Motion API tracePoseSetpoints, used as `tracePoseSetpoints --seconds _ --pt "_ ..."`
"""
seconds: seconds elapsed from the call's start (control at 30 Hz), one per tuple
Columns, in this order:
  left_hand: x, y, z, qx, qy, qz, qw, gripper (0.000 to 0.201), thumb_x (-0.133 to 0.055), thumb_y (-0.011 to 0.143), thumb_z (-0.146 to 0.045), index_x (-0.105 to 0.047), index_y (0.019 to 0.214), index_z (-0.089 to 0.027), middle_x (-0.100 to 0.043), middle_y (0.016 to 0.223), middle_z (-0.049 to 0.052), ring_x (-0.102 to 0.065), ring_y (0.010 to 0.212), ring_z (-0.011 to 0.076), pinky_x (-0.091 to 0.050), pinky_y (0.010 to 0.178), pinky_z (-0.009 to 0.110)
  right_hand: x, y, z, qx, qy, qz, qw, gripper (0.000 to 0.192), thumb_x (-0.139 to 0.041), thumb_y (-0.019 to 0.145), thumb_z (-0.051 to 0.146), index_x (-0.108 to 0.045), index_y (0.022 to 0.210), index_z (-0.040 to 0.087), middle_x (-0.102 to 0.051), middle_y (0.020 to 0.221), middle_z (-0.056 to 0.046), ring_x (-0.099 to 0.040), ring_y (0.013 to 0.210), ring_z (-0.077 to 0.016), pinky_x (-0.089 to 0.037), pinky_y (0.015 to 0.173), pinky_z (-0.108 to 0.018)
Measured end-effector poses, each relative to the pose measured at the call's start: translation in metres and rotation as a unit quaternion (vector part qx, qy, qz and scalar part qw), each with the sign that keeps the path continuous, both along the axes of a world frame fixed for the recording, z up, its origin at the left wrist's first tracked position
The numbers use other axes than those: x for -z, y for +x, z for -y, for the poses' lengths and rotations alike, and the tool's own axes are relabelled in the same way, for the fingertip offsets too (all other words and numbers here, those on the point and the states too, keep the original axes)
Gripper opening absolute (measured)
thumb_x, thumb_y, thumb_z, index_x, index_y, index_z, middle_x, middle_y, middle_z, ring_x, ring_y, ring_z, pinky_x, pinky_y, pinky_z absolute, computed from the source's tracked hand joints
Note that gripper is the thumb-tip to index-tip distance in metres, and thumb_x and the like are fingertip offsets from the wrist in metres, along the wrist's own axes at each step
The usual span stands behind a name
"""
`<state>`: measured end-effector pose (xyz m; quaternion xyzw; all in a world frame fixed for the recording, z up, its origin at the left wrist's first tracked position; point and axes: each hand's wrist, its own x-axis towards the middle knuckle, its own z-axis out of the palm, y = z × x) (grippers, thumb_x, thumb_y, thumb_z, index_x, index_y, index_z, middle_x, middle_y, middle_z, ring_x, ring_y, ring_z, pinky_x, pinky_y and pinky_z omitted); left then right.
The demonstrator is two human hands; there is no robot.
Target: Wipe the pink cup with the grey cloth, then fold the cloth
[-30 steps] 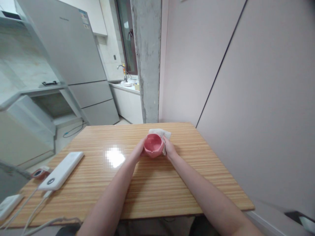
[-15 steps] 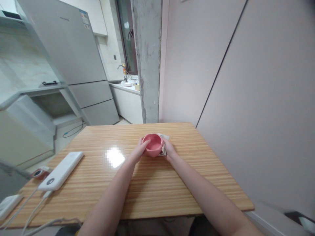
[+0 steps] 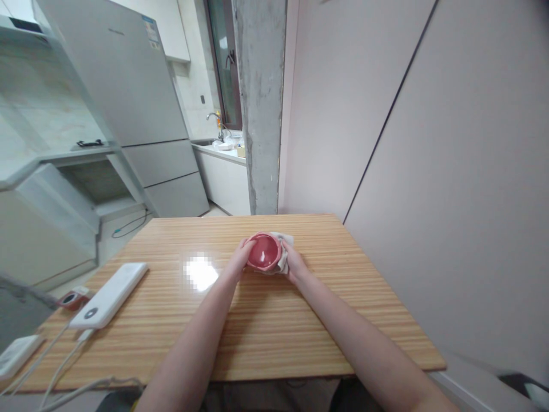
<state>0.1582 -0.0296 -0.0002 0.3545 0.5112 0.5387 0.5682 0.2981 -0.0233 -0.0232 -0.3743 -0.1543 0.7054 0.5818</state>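
Clasped at its rim by the left hand (image 3: 241, 258) and, through a pale cloth (image 3: 283, 265), by the right hand (image 3: 295, 262), the tilted pink bowl (image 3: 261, 250) is midway between the desk's (image 3: 317, 343) side edges, toward its far edge, and might slip should that cloth slide.

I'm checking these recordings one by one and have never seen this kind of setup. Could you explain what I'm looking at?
There is no machine here: a person works with two bare hands. Every picture comes from one camera worn on the head, looking forward and down. On the wooden table, the left hand grips a pink bowl, its thumb at the rim. The right hand holds a pale cloth against the bowl's other side. Toward the left lie a white power bank with a cable plugged in and a small reddish object I can't identify. Behind stands a fridge.
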Motion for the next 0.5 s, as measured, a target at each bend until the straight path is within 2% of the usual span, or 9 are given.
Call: tracePoseSetpoints --seconds 0.13,0.2,0.27,0.43,0.5 --pt "0.013 0.000 -0.011 -0.097 0.046 0.057 0.993 0.024 -0.065 0.072 -0.034 -0.067 0.086 -0.015 -0.071 0.088 0.007 -0.065 0.086 0.0206 -0.051 0.075 0.029 0.005 -0.010 0.008 -0.078 -0.010 0.021 0.997 0.022 -0.050 0.092 0.031 -0.067 0.092 0.017 -0.074 0.074 -0.003 -0.072 0.071 -0.0146 -0.058 0.066 -0.023" --pt "0.016 -0.001 -0.014 -0.123 0.065 0.074 0.987 0.025 -0.062 0.073 -0.035 -0.068 0.087 -0.015 -0.071 0.091 0.007 -0.065 0.087 0.0198 -0.051 0.078 0.029 0.007 -0.012 0.009 -0.112 -0.016 0.028 0.993 0.022 -0.053 0.091 0.034 -0.066 0.094 0.017 -0.073 0.070 -0.003 -0.072 0.068 -0.0165 -0.058 0.064 -0.025" --pt "0.014 -0.003 -0.013 -0.100 0.070 0.053 0.991 0.027 -0.064 0.072 -0.034 -0.068 0.089 -0.015 -0.072 0.093 0.007 -0.065 0.088 0.0197 -0.051 0.078 0.029 0.007 -0.011 0.008 -0.107 -0.013 0.031 0.994 0.022 -0.055 0.090 0.036 -0.066 0.094 0.017 -0.073 0.069 -0.003 -0.072 0.067 -0.0172 -0.059 0.062 -0.025" --pt "-0.002 -0.006 -0.002 0.043 0.005 -0.052 0.998 0.038 -0.075 0.066 -0.035 -0.066 0.098 -0.018 -0.070 0.086 0.006 -0.064 0.074 0.0176 -0.048 0.063 0.025 0.005 0.000 -0.003 -0.008 0.018 0.032 0.999 0.015 -0.057 0.088 0.029 -0.067 0.088 0.018 -0.075 0.078 -0.002 -0.071 0.071 -0.0132 -0.057 0.066 -0.020" --pt "-0.003 -0.005 0.001 0.033 -0.009 -0.062 0.997 0.036 -0.074 0.067 -0.037 -0.065 0.096 -0.017 -0.069 0.084 0.006 -0.063 0.072 0.0175 -0.047 0.060 0.026 0.005 0.002 -0.005 -0.001 0.020 0.045 0.999 0.012 -0.058 0.087 0.026 -0.067 0.086 0.018 -0.075 0.081 -0.001 -0.070 0.072 -0.0119 -0.056 0.067 -0.019"
